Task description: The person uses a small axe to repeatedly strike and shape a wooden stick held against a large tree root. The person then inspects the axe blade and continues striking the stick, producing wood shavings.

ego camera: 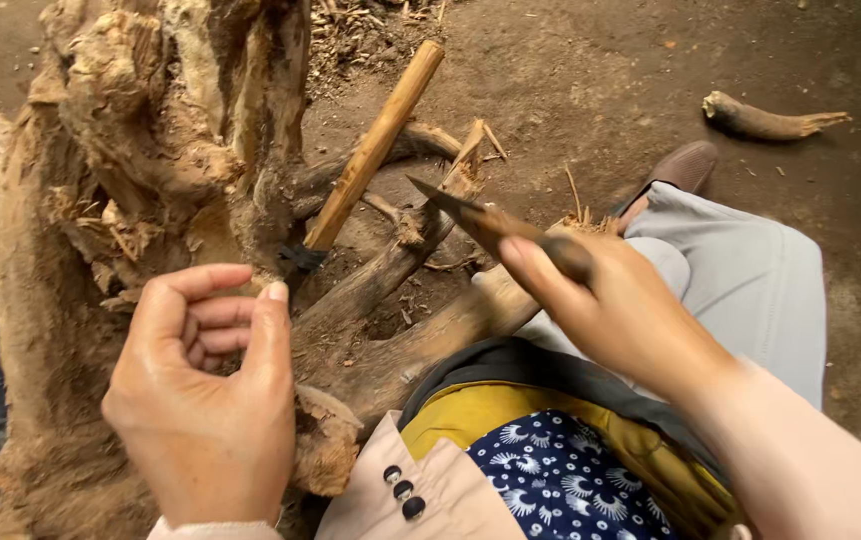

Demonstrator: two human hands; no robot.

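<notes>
While the right hand (620, 310) grasps a knife (495, 222) pointing to 10 o'clock, the left hand (205, 385) curls empty beside the stump (120, 170); roots mostly uncut.

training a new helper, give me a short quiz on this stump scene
1. True or false: the right hand holds a knife.
2. What leans against the stump: A) a tool with a wooden handle, B) a metal bucket, C) a coil of rope?
3. Fill in: the left hand holds ____.

Key: 1 true. 2 A. 3 nothing; its fingers curl loosely in front of the stump.
</notes>
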